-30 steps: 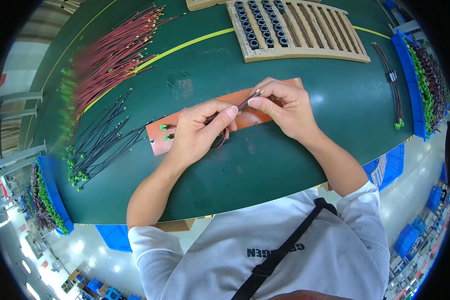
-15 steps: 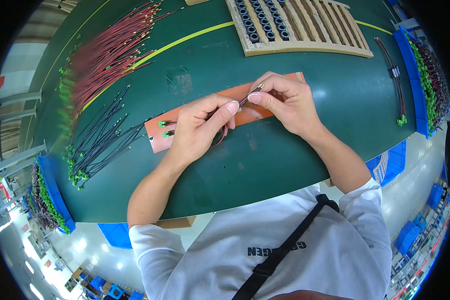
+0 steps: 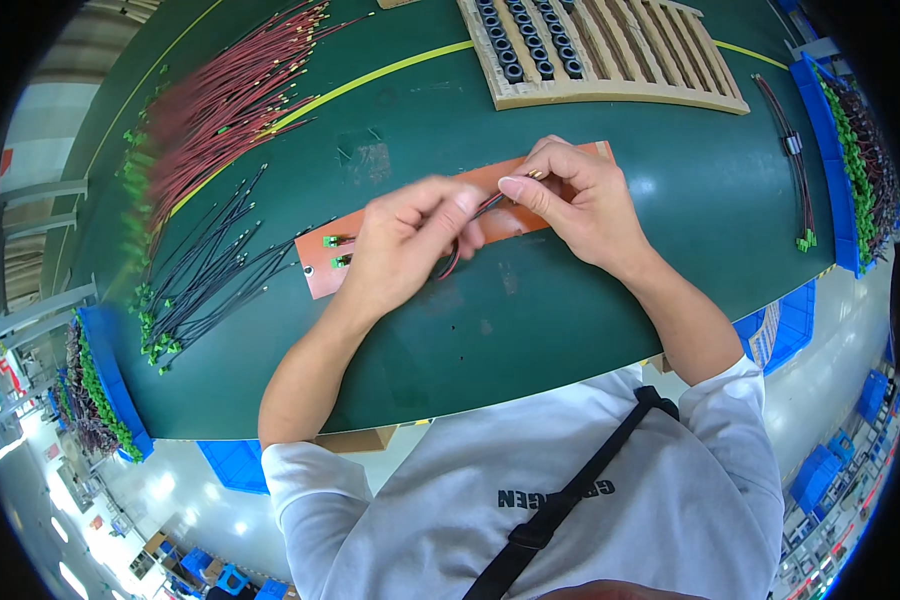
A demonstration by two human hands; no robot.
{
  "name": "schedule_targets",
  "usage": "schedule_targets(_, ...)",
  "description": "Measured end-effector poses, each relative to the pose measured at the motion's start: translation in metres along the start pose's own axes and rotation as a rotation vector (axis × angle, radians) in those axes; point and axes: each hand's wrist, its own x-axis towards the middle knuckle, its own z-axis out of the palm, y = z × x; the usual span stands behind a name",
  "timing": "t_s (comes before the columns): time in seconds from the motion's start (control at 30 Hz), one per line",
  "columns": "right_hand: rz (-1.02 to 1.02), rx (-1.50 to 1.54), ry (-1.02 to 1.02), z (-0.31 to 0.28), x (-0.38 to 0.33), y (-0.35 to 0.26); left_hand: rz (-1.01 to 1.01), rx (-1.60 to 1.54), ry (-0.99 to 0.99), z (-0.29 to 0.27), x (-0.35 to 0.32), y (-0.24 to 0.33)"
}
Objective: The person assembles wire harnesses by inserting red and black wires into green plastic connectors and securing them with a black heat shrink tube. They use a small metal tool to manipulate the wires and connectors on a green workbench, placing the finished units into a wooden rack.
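My left hand (image 3: 410, 245) and my right hand (image 3: 580, 200) meet over an orange strip board (image 3: 320, 270) lying on the green table (image 3: 570, 320). Between the fingertips of both hands runs a thin pair of red and black wires (image 3: 475, 220); its metal tip shows at my right thumb and forefinger. Two small green connectors (image 3: 335, 250) sit on the board's left end, just left of my left hand.
A fan of red wires (image 3: 220, 110) and a spread of black wires (image 3: 210, 270) lie at the left. A wooden slotted tray with black rings (image 3: 600, 50) stands at the back. Blue bins of finished wires (image 3: 860, 150) flank the right and left edges (image 3: 90, 400). One wire set (image 3: 790, 150) lies at the right.
Both hands stay over the orange board, working the wire pair. My right hand has shifted slightly up and back; the wire is drawn a little further between the fingers.
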Motion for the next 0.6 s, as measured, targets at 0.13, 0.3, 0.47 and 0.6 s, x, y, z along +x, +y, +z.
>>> schedule_targets(0.13,0.041,-0.184,0.021,-0.01,-0.002,-0.005,0.184,-0.003,0.149,-0.003,-0.005,0.007)
schedule_targets(0.3,-0.097,-0.349,0.043,-0.013,-0.006,0.0,0.565,0.617,0.168,-0.019,-0.03,0.007)
schedule_targets(0.47,-0.115,-0.462,0.033,-0.01,-0.004,0.006,0.832,0.893,0.236,-0.012,-0.031,-0.007)
schedule_targets(0.6,-0.133,-0.512,0.026,-0.01,-0.006,0.008,0.888,0.978,0.251,-0.016,-0.026,-0.011)
